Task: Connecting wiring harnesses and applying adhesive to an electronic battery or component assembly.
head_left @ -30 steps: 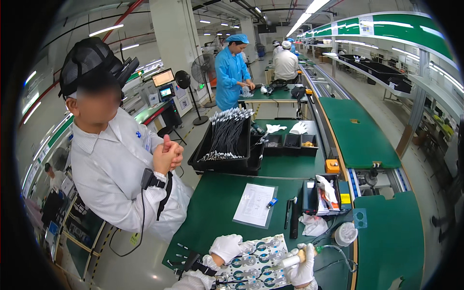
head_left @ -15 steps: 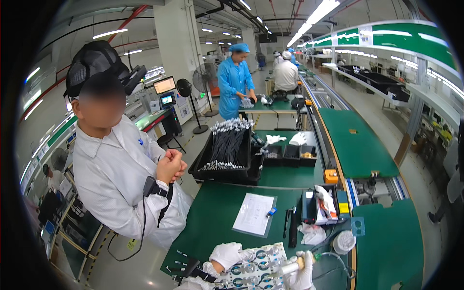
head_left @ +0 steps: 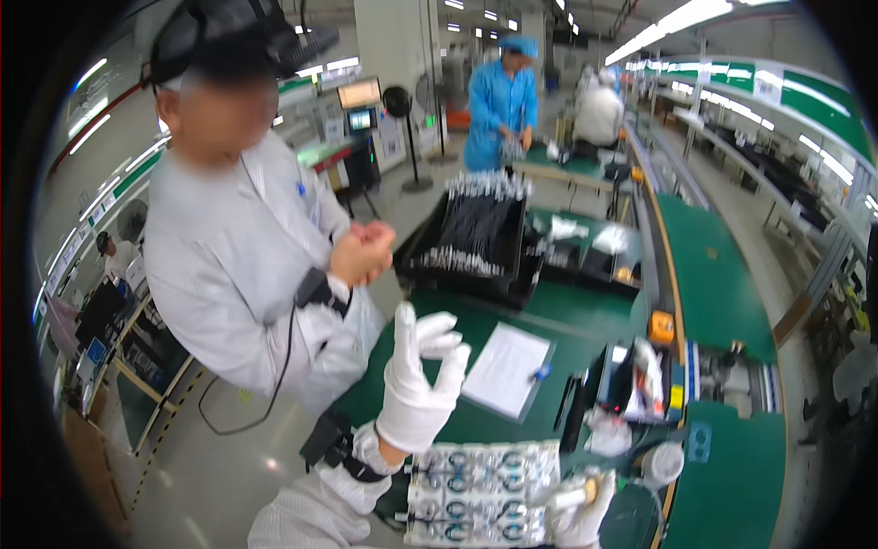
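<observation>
My left hand (head_left: 421,384), in a white glove, is raised above the near edge of the green bench with its fingers apart and nothing between them. Below it lies a white panel (head_left: 437,497) bearing rows of round, dark-ringed parts and shiny clear pieces. At the panel's right edge my right hand (head_left: 585,517), also gloved, is closed around a white cylindrical tool (head_left: 569,499) with a beige part. The tool's working end is blurred. A black strap with a small box (head_left: 334,444) sits on my left wrist.
A co-worker (head_left: 247,238) in white stands close on the left, hands together. Past my left hand lie a paper sheet (head_left: 508,371) and a dark pen-like tool (head_left: 574,412). Rightward are a white round container (head_left: 660,465) and a filled box (head_left: 622,384). Behind stands a black cable tray (head_left: 471,233).
My left hand has lifted off the panel and spread its fingers. My right hand still grips the white tool by the panel's right edge. The head view has shifted, moving the scene rightward.
</observation>
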The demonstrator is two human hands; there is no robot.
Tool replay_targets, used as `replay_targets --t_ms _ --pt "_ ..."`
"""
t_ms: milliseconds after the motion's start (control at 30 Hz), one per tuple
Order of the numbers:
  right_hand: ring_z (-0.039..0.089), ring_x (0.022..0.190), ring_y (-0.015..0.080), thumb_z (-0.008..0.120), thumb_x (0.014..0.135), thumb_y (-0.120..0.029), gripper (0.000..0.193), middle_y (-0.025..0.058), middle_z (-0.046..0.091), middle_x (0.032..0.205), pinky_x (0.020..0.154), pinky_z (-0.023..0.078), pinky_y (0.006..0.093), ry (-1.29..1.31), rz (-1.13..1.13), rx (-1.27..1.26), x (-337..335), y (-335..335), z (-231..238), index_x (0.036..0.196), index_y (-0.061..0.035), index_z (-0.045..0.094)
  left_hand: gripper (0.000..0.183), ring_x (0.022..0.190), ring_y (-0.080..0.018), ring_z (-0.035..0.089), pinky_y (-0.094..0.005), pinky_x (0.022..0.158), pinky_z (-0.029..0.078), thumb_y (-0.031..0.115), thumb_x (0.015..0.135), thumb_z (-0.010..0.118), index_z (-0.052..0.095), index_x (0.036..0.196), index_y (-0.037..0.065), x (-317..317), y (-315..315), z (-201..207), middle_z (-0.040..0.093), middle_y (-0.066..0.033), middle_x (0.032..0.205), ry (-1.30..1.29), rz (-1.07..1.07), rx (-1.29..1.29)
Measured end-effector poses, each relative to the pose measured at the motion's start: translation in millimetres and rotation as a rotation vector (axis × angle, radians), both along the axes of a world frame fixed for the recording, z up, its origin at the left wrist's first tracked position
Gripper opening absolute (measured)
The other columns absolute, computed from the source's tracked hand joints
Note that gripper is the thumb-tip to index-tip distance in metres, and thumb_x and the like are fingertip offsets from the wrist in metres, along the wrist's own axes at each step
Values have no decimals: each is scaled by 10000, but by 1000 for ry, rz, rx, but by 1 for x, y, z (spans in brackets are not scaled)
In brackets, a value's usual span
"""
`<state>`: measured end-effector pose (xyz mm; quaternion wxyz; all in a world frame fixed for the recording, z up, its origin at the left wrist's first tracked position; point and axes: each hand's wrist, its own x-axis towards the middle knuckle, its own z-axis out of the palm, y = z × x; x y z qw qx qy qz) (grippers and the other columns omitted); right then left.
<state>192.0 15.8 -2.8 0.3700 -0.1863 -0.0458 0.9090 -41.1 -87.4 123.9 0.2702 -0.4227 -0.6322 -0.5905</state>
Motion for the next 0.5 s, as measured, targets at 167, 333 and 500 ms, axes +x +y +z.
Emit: replay_targets --t_ms 167,333,500 --pt "538 706 128 506 927 -419 320 26 537 779 572 472 251 -131 32 154 -2 6 26 974 -103 515 226 771 -292 619 -343 694 498 166 862 594 618 1055 51 2 3 -27 623 -139 901 -6 -43 -630" --pt "525 735 150 545 914 -393 308 32 520 791 551 446 220 -134 -62 360 -12 31 49 1009 -101 517 432 700 -336 598 -442 633 475 446 887 476 601 700 77 20 -10 -106 604 -145 699 -189 -172 -1303" --pt "548 748 154 561 912 -315 235 43 543 781 661 466 270 -295 -20 574 -24 34 30 993 -97 526 510 690 -328 610 -441 632 485 490 894 437 616 645 83 36 -10 -114 617 -140 657 -92 -111 -1192"
